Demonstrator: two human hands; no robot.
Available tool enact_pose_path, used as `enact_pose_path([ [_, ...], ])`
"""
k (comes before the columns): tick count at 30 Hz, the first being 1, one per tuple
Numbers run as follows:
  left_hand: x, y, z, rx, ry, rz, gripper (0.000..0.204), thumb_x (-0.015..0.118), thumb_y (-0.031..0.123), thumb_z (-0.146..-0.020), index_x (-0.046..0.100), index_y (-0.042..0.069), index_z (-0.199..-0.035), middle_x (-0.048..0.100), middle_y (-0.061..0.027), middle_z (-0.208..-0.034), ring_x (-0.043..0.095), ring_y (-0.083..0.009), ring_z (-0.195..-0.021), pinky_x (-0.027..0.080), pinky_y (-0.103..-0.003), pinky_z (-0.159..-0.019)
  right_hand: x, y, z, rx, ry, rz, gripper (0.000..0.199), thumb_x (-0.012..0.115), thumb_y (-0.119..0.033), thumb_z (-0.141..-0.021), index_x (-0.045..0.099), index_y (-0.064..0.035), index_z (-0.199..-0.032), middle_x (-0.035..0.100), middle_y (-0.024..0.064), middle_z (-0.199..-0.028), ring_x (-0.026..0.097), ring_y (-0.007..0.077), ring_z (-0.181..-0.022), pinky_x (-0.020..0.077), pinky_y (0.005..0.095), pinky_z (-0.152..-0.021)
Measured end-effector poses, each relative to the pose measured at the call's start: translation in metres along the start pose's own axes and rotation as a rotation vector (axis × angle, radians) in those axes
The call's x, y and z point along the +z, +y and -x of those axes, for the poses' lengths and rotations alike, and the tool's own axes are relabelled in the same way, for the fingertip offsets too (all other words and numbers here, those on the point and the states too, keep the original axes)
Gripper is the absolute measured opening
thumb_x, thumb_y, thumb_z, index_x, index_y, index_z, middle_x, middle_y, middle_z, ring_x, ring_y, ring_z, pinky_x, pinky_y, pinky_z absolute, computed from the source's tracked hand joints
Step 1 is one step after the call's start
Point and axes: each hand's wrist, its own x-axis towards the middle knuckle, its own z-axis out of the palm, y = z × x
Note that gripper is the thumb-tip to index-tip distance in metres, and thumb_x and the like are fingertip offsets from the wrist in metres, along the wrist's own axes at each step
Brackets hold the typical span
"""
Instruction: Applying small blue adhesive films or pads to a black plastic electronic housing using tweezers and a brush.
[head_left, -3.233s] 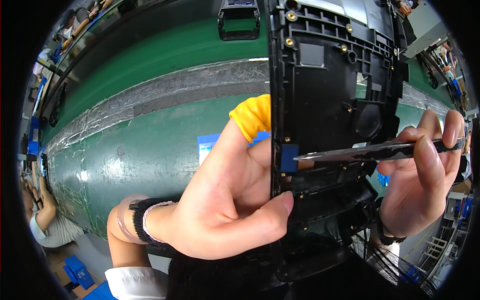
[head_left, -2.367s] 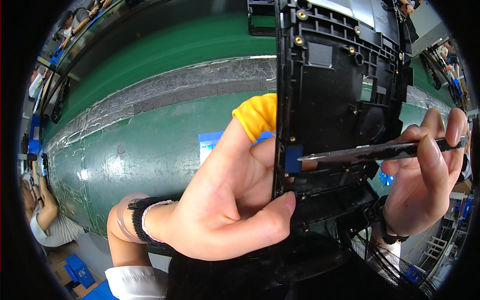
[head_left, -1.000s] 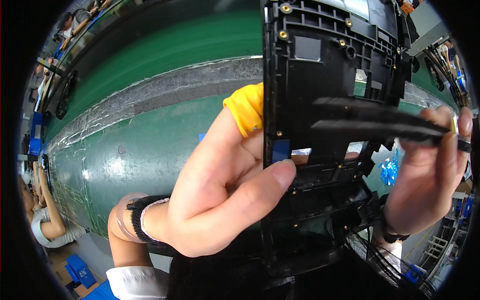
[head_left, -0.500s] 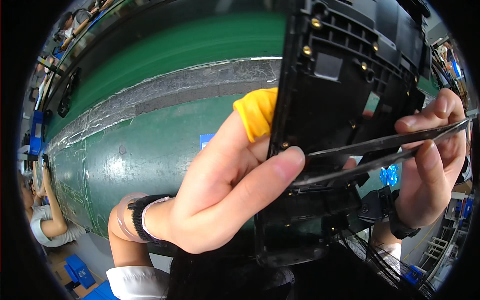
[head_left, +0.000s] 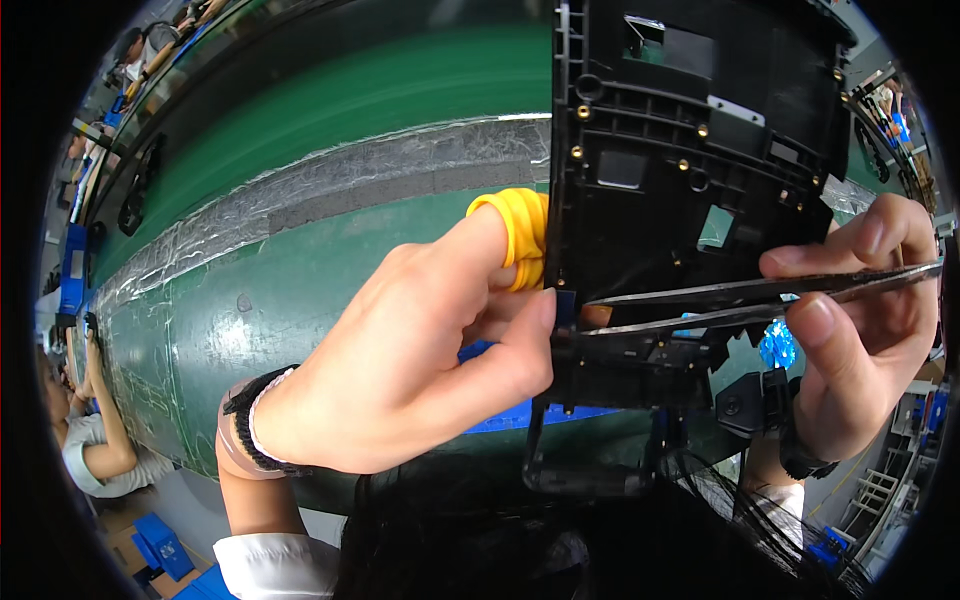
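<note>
A large black plastic housing (head_left: pixel 640 230) with brass inserts, ribs and square cut-outs stands tilted up before me. My left hand (head_left: pixel 420 350) grips its left edge, fingers behind and thumb at the near side; yellow finger cots (head_left: pixel 522 225) cover some fingertips. In my right hand (head_left: pixel 860 335), dark metal tweezers (head_left: pixel 700 292) are pinched between thumb and fingers. Their tips point left, close to my left thumb, and stand slightly apart. A small orange-brown patch (head_left: pixel 597 316) shows between the tips; I cannot tell what it is.
Beneath lies a green work surface (head_left: pixel 220 330), with a grey taped strip (head_left: pixel 390 190) and a green belt (head_left: pixel 400 90) beyond it. Crinkled blue material (head_left: pixel 778 345) and a black block (head_left: pixel 745 405) are near my right wrist. A person (head_left: pixel 100 440) works at far left, near blue bins (head_left: pixel 160 545).
My left thumb has drawn back left from the tweezer tips to the housing's edge. The housing has shifted and changed tilt. Blue material now shows below my left hand.
</note>
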Motion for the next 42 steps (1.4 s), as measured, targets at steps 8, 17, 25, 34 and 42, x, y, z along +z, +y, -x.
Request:
enact_pose_path([
  [8, 0.005, -0.017, -0.008, 0.141, -0.167, 0.888, 0.051, 0.045, 0.015, -0.072, 0.019, -0.002, -0.112, 0.039, -0.0133, -0.103, 0.044, -0.0224, -0.089, 0.037, -0.031, -0.074, 0.009, 0.003, -0.011, 0.148, -0.025, -0.565, 0.029, 0.051, -0.008, -0.067, 0.032, -0.0032, -0.089, 0.051, 0.0118, -0.078, 0.050, 0.0111, -0.070, 0.0387, 0.0178, -0.062],
  [17, 0.009, -0.021, -0.012, 0.364, 0.018, 0.829, 0.056, 0.057, 0.019, -0.065, 0.025, 0.004, -0.107, 0.037, -0.0097, -0.102, 0.040, -0.0218, -0.092, 0.037, -0.034, -0.073, 0.000, -0.012, 0.005, -0.270, 0.054, -0.404, 0.016, 0.043, -0.007, -0.071, 0.030, -0.0047, -0.079, 0.046, 0.0124, -0.076, 0.048, 0.0235, -0.069, 0.0428, 0.0275, -0.053],
  [25, 0.005, -0.030, -0.005, 0.391, 0.128, 0.688, 0.043, 0.053, -0.010, -0.059, 0.035, -0.003, -0.097, 0.043, -0.0119, -0.093, 0.046, -0.0167, -0.083, 0.041, -0.027, -0.070, 0.027, -0.022, 0.026, -0.407, 0.075, -0.076, 0.027, 0.051, -0.002, -0.066, 0.029, -0.0115, -0.079, 0.042, 0.0114, -0.073, 0.050, 0.0231, -0.060, 0.0487, 0.0275, -0.049],
  [34, 0.006, -0.027, -0.001, 0.325, 0.188, 0.622, 0.030, 0.055, -0.007, -0.060, 0.044, -0.004, -0.088, 0.050, -0.0100, -0.085, 0.050, -0.0128, -0.073, 0.043, -0.023, -0.066, 0.029, -0.015, 0.025, -0.509, 0.088, -0.139, 0.022, 0.048, -0.003, -0.069, 0.029, -0.0104, -0.078, 0.042, 0.0125, -0.071, 0.048, 0.0225, -0.058, 0.0485, 0.0277, -0.048],
  [42, 0.009, -0.020, 0.001, 0.272, 0.231, 0.431, 0.028, 0.054, -0.001, -0.063, 0.047, -0.003, -0.090, 0.051, -0.0077, -0.086, 0.050, -0.0106, -0.071, 0.041, -0.022, -0.064, 0.002, -0.020, 0.015, -0.310, 0.062, -0.172, 0.022, 0.047, -0.003, -0.069, 0.027, -0.0057, -0.079, 0.046, 0.0149, -0.070, 0.051, 0.0248, -0.059, 0.0475, 0.0320, -0.049],
])
